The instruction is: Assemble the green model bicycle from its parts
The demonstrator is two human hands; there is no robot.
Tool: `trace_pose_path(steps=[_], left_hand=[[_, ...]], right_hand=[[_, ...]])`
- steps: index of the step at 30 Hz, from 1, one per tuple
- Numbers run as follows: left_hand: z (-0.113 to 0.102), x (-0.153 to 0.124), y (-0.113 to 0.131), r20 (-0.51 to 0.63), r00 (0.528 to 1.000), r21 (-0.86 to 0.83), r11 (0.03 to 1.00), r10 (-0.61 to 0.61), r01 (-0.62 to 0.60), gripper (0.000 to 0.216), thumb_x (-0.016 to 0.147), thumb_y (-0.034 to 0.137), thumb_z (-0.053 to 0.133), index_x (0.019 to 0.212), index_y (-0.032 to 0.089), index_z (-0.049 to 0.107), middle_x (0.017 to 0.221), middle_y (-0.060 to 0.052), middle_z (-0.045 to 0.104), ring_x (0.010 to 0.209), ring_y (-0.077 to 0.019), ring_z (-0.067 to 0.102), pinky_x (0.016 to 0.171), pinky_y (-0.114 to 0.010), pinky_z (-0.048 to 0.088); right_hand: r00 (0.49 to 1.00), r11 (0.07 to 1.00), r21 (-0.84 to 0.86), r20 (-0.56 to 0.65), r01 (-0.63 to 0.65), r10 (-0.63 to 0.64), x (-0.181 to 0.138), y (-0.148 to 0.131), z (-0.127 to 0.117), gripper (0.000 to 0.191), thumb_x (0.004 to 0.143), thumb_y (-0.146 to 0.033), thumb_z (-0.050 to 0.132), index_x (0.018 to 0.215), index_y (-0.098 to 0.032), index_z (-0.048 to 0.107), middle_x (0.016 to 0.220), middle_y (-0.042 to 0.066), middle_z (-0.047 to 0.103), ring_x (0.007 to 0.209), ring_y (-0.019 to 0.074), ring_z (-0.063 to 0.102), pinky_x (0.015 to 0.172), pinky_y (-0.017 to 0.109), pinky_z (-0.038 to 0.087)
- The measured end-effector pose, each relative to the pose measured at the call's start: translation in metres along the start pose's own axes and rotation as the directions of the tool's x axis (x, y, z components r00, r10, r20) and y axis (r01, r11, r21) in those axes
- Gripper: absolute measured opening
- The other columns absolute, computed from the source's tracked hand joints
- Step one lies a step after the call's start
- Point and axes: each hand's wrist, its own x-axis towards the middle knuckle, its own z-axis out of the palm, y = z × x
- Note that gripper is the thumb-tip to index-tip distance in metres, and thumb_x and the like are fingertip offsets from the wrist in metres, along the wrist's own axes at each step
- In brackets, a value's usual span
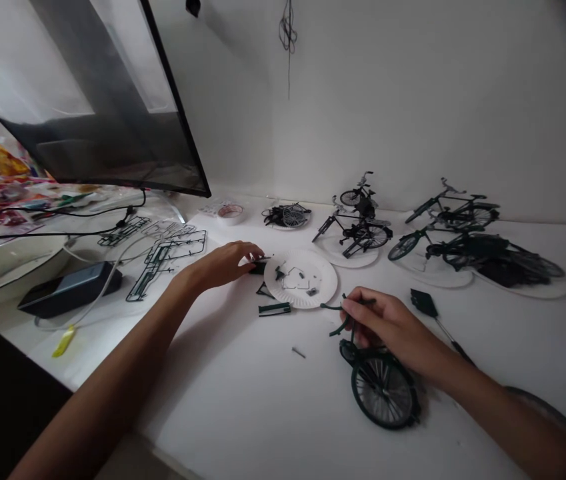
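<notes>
White walls (413, 100) meet above a white desk (223, 407).
A black-framed screen (97, 100) tilts at left; dark wire (288, 33) hangs on the wall.

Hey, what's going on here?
A person is working with small model bicycles at a white table. Their right hand holds the curved handlebar of a dark green model bicycle lying on the table, while their left hand pinches a small dark piece beside a paper plate of tiny parts. More model bicycles sit on paper plates behind, and plastic parts frames lie to the left.
</notes>
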Motion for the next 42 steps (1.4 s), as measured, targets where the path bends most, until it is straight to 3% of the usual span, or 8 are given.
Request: trace_pose_path(steps=[14,21,25,29,32,35,39,42], left_hand=[[-0.001,-0.001,0.032,-0.1,0.994,0.097,0.995,0.035,-0.025,0.028,0.095,0.023,0.049,0.119,0.018,0.062,0.114,-0.01,0.067,0.089,-0.019,0.068,0.075,-0.032,0.054],[-0.002,0.006,0.087,-0.219,0.952,0.278,0.949,0.214,-0.149,0.024,0.098,0.016,0.046,0.114,0.013,0.064,0.115,-0.013,0.063,0.099,-0.0236,0.061,0.084,-0.04,0.052],[0.028,0.016,0.162,-0.073,0.83,0.292,0.807,0.553,-0.513,0.024,0.102,0.02,0.043,0.109,0.011,0.064,0.12,-0.012,0.064,0.113,-0.0224,0.058,0.099,-0.04,0.047],[0.07,0.031,0.248,-0.034,0.617,0.236,0.606,0.786,-0.76,0.035,0.102,0.03,0.042,0.127,0.009,0.057,0.138,-0.016,0.054,0.122,-0.0248,0.054,0.106,-0.04,0.042],[0.1,0.048,0.29,-0.086,0.601,0.15,0.606,0.795,-0.781,0.052,0.098,0.055,0.043,0.124,0.014,0.06,0.129,-0.014,0.061,0.116,-0.0279,0.059,0.107,-0.045,0.041],[0.118,0.058,0.309,-0.058,0.64,0.11,0.642,0.766,-0.759,0.039,0.1,0.045,0.044,0.112,0.015,0.066,0.109,-0.012,0.068,0.1,-0.0257,0.065,0.082,-0.038,0.052],[0.122,0.046,0.308,-0.169,0.562,0.199,0.586,0.81,-0.785,0.027,0.097,0.012,0.041,0.092,0.012,0.068,0.088,-0.014,0.068,0.078,-0.0221,0.066,0.061,-0.033,0.046],[0.105,0.027,0.287,-0.2,0.494,0.17,0.527,0.846,-0.833,0.026,0.097,0.014,0.044,0.087,0.013,0.068,0.078,-0.01,0.068,0.073,-0.0205,0.065,0.063,-0.033,0.045]], right_hand=[[0.997,0.992,0.106,0.054,-0.065,0.06,-0.021,-0.02,-0.004,0.034,0.087,-0.054,0.066,0.086,-0.021,0.058,0.077,0.0,0.062,0.068,0.0116,0.057,0.063,0.023,0.046],[0.965,0.985,0.17,-0.263,0.031,0.015,-0.078,-0.039,-0.055,0.029,0.084,-0.051,0.069,0.094,-0.024,0.066,0.09,0.006,0.062,0.068,0.0143,0.052,0.056,0.025,0.043],[0.9,0.924,0.327,-0.434,0.197,-0.038,-0.105,-0.037,-0.094,0.035,0.074,-0.054,0.076,0.088,-0.024,0.064,0.093,0.003,0.054,0.062,0.0124,0.045,0.051,0.025,0.046],[0.879,0.809,0.453,-0.45,0.375,-0.156,-0.105,-0.037,-0.102,0.031,0.078,-0.049,0.074,0.081,-0.022,0.059,0.077,-0.002,0.036,0.057,0.0104,0.03,0.046,0.021,0.042],[0.876,0.759,0.504,-0.448,0.412,-0.177,-0.098,-0.036,-0.093,0.031,0.076,-0.045,0.077,0.081,-0.021,0.058,0.082,-0.002,0.034,0.059,0.0105,0.026,0.045,0.019,0.039],[0.912,0.797,0.496,-0.379,0.345,-0.159,-0.095,-0.033,-0.088,0.03,0.079,-0.048,0.073,0.081,-0.022,0.058,0.082,-0.001,0.033,0.06,0.012,0.025,0.043,0.022,0.034],[0.919,0.822,0.478,-0.372,0.309,-0.129,-0.093,-0.03,-0.089,0.03,0.083,-0.051,0.067,0.079,-0.023,0.059,0.083,0.001,0.036,0.058,0.0124,0.026,0.043,0.027,0.029],[0.925,0.776,0.567,-0.377,0.275,-0.052,-0.091,-0.029,-0.084,0.023,0.086,-0.043,0.066,0.08,-0.022,0.059,0.08,0.001,0.038,0.057,0.0117,0.03,0.043,0.027,0.031]])
